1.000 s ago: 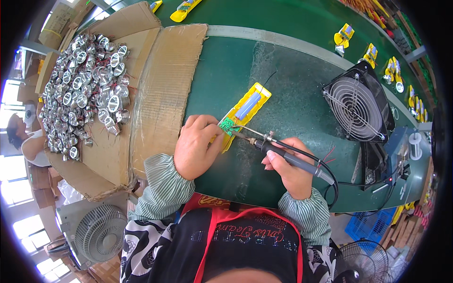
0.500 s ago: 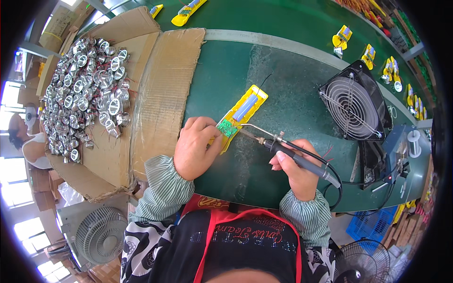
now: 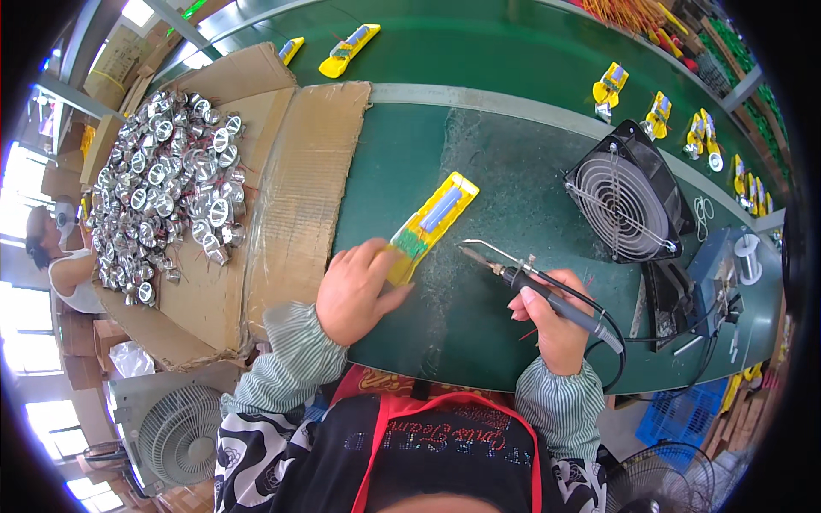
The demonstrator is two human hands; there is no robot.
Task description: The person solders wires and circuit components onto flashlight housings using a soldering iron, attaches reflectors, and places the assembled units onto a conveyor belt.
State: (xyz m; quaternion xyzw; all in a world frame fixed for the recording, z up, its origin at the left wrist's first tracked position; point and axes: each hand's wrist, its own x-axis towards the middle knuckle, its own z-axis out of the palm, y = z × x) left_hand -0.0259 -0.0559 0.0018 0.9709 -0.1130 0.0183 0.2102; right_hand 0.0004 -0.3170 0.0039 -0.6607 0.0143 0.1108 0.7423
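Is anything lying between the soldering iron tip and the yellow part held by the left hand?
Nothing visible. Only bare green mat separates the soldering iron, held in the right hand, from the yellow part under the left hand.

One yellow casing (image 3: 432, 224) lies under the worker's left hand (image 3: 355, 291), and two more yellow casings (image 3: 349, 50) sit at the far edge of the green tabletop (image 3: 513, 51). Along the right rim I count about six further yellow pieces (image 3: 609, 85), though the farthest blur together. There is one soldering iron (image 3: 547, 295) in the right hand (image 3: 556, 329), one square black fan (image 3: 629, 192), and one cardboard sheet (image 3: 299, 197) bearing silver caps (image 3: 167, 184) too many to count.
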